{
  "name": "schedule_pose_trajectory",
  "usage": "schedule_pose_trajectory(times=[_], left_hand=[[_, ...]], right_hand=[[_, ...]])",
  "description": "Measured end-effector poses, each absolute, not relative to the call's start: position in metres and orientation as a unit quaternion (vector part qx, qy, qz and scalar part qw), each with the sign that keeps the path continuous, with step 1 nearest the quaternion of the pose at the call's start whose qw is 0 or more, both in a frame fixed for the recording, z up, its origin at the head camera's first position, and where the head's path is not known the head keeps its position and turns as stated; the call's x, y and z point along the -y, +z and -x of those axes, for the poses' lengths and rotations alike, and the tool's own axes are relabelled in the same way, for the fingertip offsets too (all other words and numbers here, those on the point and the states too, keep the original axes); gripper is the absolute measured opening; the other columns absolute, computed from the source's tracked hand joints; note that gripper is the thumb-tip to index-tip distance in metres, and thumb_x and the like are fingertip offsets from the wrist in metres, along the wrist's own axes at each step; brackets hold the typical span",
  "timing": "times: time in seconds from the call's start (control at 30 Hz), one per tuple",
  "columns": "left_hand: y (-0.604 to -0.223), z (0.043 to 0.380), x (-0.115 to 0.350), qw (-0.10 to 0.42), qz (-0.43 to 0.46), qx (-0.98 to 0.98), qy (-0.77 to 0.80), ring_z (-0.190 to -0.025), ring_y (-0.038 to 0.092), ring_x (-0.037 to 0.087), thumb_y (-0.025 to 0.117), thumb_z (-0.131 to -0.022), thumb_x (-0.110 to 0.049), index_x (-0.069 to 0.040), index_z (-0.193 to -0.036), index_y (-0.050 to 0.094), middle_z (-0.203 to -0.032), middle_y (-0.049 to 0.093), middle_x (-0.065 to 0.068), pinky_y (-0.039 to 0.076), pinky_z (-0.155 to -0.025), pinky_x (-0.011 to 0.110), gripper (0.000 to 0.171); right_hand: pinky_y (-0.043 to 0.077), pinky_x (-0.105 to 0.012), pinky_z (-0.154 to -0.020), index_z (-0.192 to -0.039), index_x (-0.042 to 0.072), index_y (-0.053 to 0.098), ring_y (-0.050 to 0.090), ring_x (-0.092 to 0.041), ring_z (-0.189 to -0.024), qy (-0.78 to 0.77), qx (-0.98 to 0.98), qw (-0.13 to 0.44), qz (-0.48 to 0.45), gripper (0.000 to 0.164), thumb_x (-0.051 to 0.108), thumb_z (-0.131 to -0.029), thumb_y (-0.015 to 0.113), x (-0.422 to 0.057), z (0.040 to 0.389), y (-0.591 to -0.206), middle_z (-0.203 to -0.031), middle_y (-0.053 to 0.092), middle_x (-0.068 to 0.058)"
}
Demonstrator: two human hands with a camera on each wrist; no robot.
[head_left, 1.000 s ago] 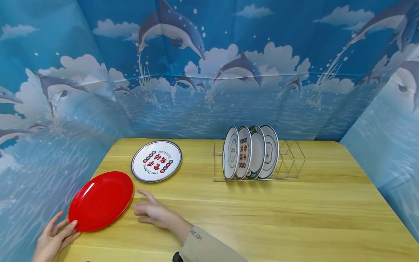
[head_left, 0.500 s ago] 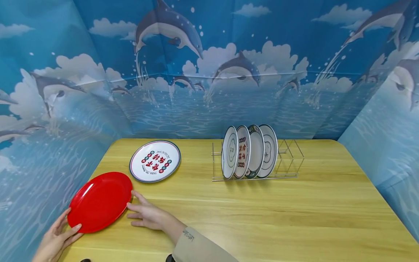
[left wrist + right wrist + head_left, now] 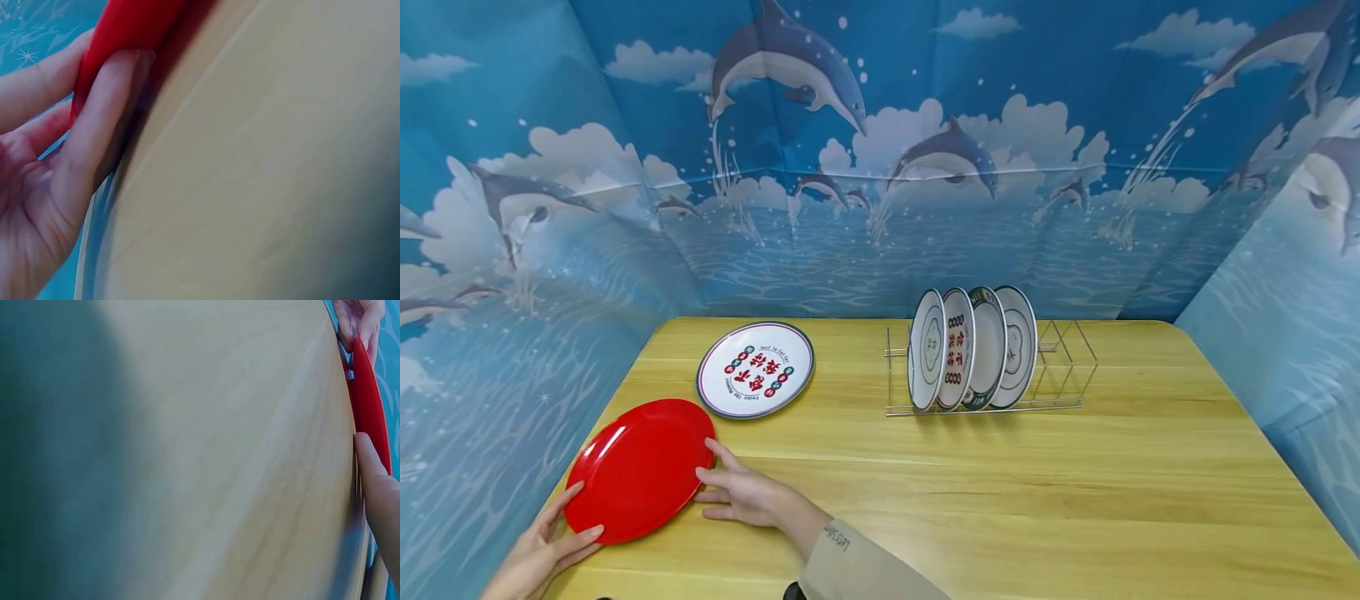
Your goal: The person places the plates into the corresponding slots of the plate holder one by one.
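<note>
A glossy red plate (image 3: 640, 471) lies at the table's left side, tilted a little in the head view. My left hand (image 3: 542, 546) grips its lower left rim, thumb and fingers on either side of the edge. In the left wrist view the thumb (image 3: 103, 106) presses along the rim. At the opposite rim my right hand (image 3: 741, 492) holds the plate, fingertips over its edge and other fingers partly hidden beneath. The right wrist view shows the red plate (image 3: 370, 406) edge-on between both hands.
Just behind the red plate lies a white plate (image 3: 756, 371) with red characters and a dark rim. A wire dish rack (image 3: 1060, 407) at the back holds several upright patterned plates (image 3: 1017, 346). A dolphin-print cloth (image 3: 880, 250) surrounds the wooden table (image 3: 1000, 500).
My right hand has moved left to the plate's rim and taken hold of it. The red plate has shifted slightly right and toward me, my left hand moving along with it.
</note>
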State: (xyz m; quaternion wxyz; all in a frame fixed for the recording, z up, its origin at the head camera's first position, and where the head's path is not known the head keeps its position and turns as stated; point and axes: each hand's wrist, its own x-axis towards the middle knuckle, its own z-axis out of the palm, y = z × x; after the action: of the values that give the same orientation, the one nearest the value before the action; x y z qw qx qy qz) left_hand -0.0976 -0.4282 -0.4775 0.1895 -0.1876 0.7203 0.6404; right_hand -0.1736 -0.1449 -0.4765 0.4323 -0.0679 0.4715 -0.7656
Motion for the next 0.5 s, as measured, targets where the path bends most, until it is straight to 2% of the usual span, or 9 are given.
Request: schedule_pose_trajectory(times=[0.17, 0.27, 0.4, 0.5], left_hand=[[-0.477, 0.096, 0.425, 0.179, 0.196, -0.712, 0.651, -0.084, 0.051, -0.009, 0.058, -0.09, -0.015, -0.015, -0.145, -0.015, -0.145, -0.03, 0.016, 0.048, -0.088, 0.039, 0.091], [-0.477, 0.093, 0.424, 0.16, 0.192, -0.709, 0.66, -0.084, 0.052, -0.009, 0.058, -0.09, -0.014, -0.018, -0.146, -0.013, -0.145, -0.032, 0.014, 0.049, -0.086, 0.038, 0.09], [-0.472, 0.092, 0.42, 0.132, 0.179, -0.706, 0.672, -0.086, 0.056, -0.004, 0.055, -0.092, -0.013, -0.024, -0.147, -0.008, -0.144, -0.033, 0.009, 0.052, -0.082, 0.034, 0.085], [-0.465, 0.094, 0.41, 0.11, 0.161, -0.694, 0.693, -0.086, 0.061, 0.003, 0.053, -0.093, -0.01, -0.027, -0.147, -0.004, -0.146, -0.028, 0.003, 0.053, -0.079, 0.031, 0.081]], right_hand=[[0.037, -0.049, -0.1, -0.143, 0.031, 0.026, 0.047, -0.033, -0.116, -0.763, -0.475, 0.434, 0.068, 0.057, 0.016, -0.094, 0.051, 0.143, 0.174, -0.476, -0.141, 0.028, -0.014], [0.039, -0.049, -0.099, -0.141, 0.031, 0.028, 0.05, -0.029, -0.111, -0.762, -0.48, 0.428, 0.074, 0.057, 0.014, -0.093, 0.052, 0.142, 0.175, -0.475, -0.135, 0.034, -0.012], [0.043, -0.047, -0.095, -0.14, 0.029, 0.031, 0.055, -0.025, -0.104, -0.769, -0.489, 0.402, 0.088, 0.057, 0.008, -0.091, 0.054, 0.141, 0.174, -0.472, -0.123, 0.042, -0.007], [0.046, -0.046, -0.091, -0.138, 0.027, 0.035, 0.056, -0.021, -0.098, -0.781, -0.495, 0.369, 0.096, 0.058, 0.003, -0.09, 0.054, 0.14, 0.174, -0.469, -0.124, 0.041, -0.006]])
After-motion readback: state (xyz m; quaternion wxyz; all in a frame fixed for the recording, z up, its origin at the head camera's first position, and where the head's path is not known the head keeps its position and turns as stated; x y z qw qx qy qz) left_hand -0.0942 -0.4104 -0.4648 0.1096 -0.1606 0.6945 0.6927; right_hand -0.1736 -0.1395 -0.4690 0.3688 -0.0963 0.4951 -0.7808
